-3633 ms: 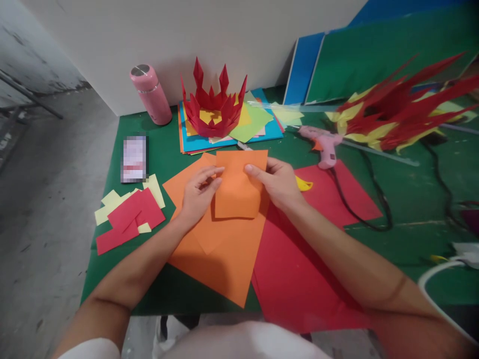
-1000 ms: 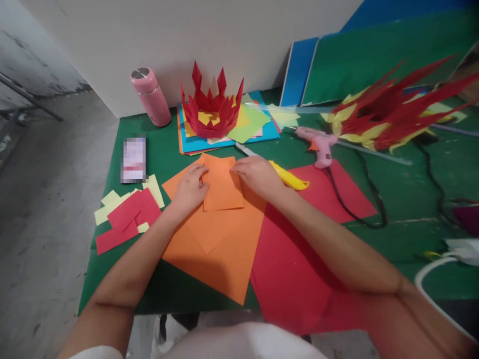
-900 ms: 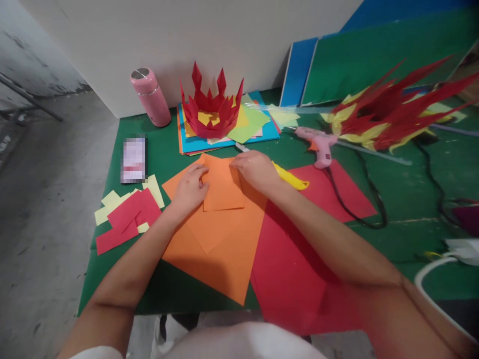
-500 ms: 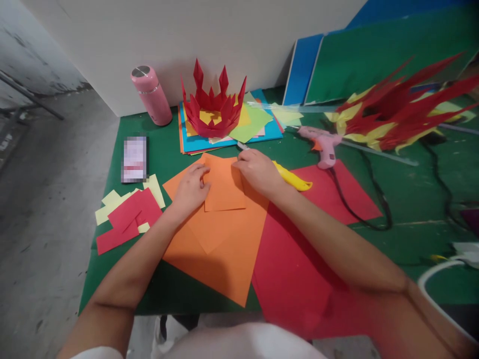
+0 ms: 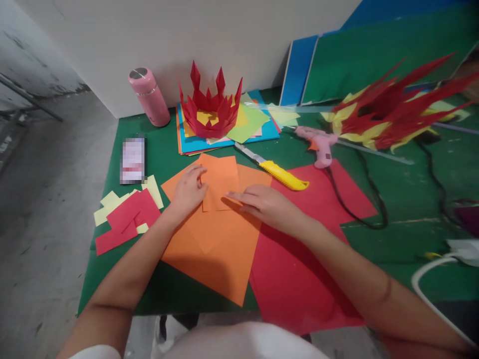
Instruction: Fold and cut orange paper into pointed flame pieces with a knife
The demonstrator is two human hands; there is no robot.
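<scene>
head view: the small orange paper [image 5: 219,184] lies flat between the two hands, on top of a larger orange sheet [image 5: 220,271], its longer side running roughly near to far. the left hand [image 5: 189,192] is at its left edge, fingers loosely curved and thumb apart, tips on or just beside the paper. the right hand [image 5: 267,203] comes in from the right, forefinger stretched over the near right part — whether that tip presses or hovers, i cannot tell. neither hand is clenched or closed round anything, and both are about equally near the piece.

past its far edge a strip of green desk [image 5: 392,259] shows, then the stack [image 5: 262,138] under the red crown [image 5: 209,119]. the yellow cutter [image 5: 283,175] lies far right of the right hand, its blade slanting left and far, the tip near the paper's far right corner. paper scraps [image 5: 130,212] sit left of the left forearm — close beside it — while the big red sheet [image 5: 288,279] stretches below the right forearm and overhangs the near edge.
</scene>
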